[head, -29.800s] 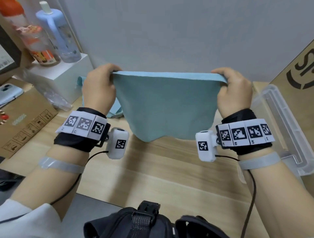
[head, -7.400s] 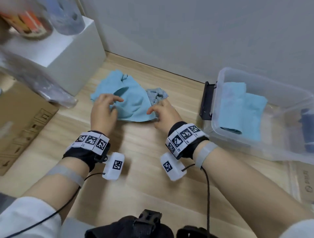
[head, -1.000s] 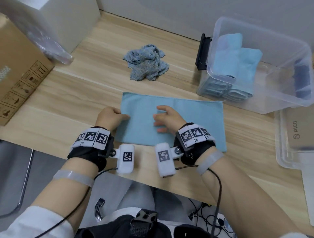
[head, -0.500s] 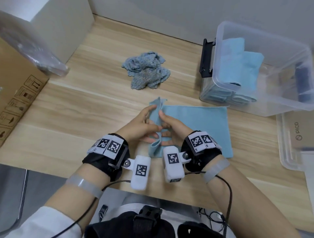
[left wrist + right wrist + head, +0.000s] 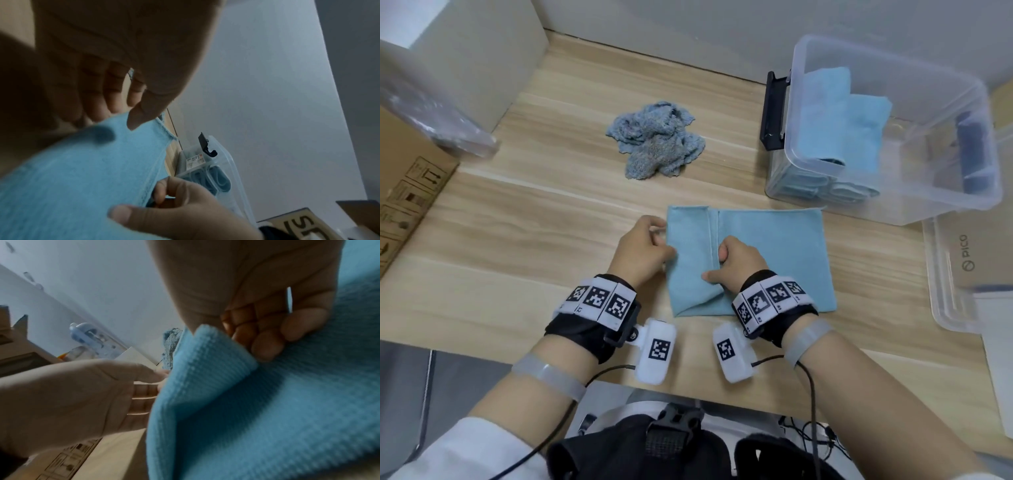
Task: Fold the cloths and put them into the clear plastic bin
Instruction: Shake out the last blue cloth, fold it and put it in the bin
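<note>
A light blue cloth (image 5: pixel 774 260) lies on the wooden table with its left part turned over onto itself. My left hand (image 5: pixel 654 246) pinches the folded left edge; in the left wrist view its thumb (image 5: pixel 141 116) rests on top of the blue cloth (image 5: pixel 72 178). My right hand (image 5: pixel 722 263) pinches the free edge of the flap, still raised near me, seen close in the right wrist view (image 5: pixel 242 331). The clear plastic bin (image 5: pixel 914 192) stands at the right with folded blue cloths (image 5: pixel 849 120) inside. A crumpled grey-blue cloth (image 5: pixel 657 140) lies beyond my hands.
A cardboard box (image 5: pixel 407 205) stands at the left, with a white box (image 5: pixel 465 61) and a plastic bag (image 5: pixel 431 116) behind it. The bin lid (image 5: pixel 945 308) lies at the right edge beside a PICO carton (image 5: pixel 976 260). The table's front edge runs under my wrists.
Half a second ago both hands held the cloth's left end lifted between them. Now that end lies folded over to the right, and my left hand has moved back to the new fold.
</note>
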### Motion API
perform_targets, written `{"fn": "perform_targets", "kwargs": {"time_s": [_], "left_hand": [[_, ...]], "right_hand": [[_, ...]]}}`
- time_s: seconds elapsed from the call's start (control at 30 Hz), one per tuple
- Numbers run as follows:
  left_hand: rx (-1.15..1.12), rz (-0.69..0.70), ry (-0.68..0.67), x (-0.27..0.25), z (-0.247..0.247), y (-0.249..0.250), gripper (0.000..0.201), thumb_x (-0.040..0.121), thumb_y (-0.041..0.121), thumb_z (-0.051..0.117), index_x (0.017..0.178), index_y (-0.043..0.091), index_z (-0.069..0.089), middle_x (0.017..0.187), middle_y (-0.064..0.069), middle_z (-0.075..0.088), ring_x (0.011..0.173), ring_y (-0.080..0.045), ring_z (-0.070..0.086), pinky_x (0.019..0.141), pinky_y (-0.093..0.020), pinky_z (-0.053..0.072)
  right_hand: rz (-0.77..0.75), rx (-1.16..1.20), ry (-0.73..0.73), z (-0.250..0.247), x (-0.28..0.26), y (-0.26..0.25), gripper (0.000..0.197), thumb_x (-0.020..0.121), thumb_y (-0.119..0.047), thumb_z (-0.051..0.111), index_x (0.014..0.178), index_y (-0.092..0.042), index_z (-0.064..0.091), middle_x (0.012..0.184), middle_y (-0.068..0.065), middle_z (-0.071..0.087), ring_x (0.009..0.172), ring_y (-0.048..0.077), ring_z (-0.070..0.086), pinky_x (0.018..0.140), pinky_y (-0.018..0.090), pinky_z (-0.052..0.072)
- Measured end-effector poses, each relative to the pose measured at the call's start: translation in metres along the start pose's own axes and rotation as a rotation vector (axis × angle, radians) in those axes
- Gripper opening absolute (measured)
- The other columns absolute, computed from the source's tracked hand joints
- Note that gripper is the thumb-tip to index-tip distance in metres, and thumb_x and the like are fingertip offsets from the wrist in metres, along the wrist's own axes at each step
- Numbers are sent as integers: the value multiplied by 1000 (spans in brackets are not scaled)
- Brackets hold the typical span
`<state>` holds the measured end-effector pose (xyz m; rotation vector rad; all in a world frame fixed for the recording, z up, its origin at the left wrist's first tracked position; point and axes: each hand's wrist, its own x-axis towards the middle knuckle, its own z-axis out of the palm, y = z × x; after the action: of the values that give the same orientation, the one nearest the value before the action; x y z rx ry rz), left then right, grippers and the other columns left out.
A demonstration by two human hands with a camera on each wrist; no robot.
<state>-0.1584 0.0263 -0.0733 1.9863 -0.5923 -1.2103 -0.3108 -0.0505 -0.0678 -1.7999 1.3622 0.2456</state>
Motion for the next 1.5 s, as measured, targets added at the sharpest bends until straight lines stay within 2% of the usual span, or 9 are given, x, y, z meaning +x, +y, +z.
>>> {"fn": "perform_targets", "kwargs": {"time_s": [0.47,0.67,0.77,0.93,1.03,1.13,1.3,1.4,1.5], "left_hand": [[423,71,118,-15,17,1,38,73,11,67,107,14,50,87,-1,55,84,-20,51,72,-28,37],[188,-91,17,-19,22,13,15,78,17,64,76,16,49,90,-8,60,88,-27,61,71,-39,54],[26,-72,-15,-25,32,24,19,81,12,62,78,19,45,81,-3,53,74,-19,56,59,-28,50],[-196,-29,-293,-36,62,44,18,89,1,48,93,18,48,80,1,51,69,-12,57,61,-24,52],[-223,-19,-280,-33,73,45,27,86,-9,44,99,14,50,79,1,49,67,-14,57,58,-21,53],[-155,-20,-120,-25,75,36,27,82,-10,50,89,16,50,75,1,46,64,-14,50,59,-26,52],[-77,-91,-51,-21,75,25,27,79,-1,63,94,16,48,79,2,48,76,-19,52,75,-44,53],[-67,-115,-108,-20,79,26,31,81,4,63,109,11,49,81,1,54,74,-17,58,81,-42,53],[-100,-141,-194,-23,84,31,15,83,7,62,97,12,57,79,1,60,74,-17,60,83,-40,52]], "right_hand": [[-287,-193,-119,1,-10,18,50,64,-27,80,91,-22,38,95,-5,37,83,21,49,75,35,43],[-231,164,-49,-4,-1,23,35,78,-12,68,110,-13,54,77,-6,40,75,15,43,65,17,35],[-178,354,-61,-8,-5,19,25,86,-26,60,109,-15,59,83,-2,48,77,13,48,74,23,39],[-40,709,-211,-32,-17,25,15,91,-30,51,85,-20,61,71,-5,62,55,-3,61,49,12,46],[-13,592,-98,-40,-12,41,18,86,-5,54,103,-8,60,82,4,64,71,12,65,63,26,54],[57,427,9,-41,-9,55,28,79,-6,57,107,-10,58,107,12,65,100,29,62,87,47,52],[36,134,96,-47,-11,64,35,76,-23,65,102,-14,44,95,5,58,90,27,58,81,37,49],[18,101,166,-44,-12,66,39,76,-28,67,90,-18,32,74,-4,47,76,25,52,68,34,41],[-69,83,176,-39,-12,68,31,79,-24,65,87,-19,35,74,-6,43,77,23,49,71,33,40]]}}
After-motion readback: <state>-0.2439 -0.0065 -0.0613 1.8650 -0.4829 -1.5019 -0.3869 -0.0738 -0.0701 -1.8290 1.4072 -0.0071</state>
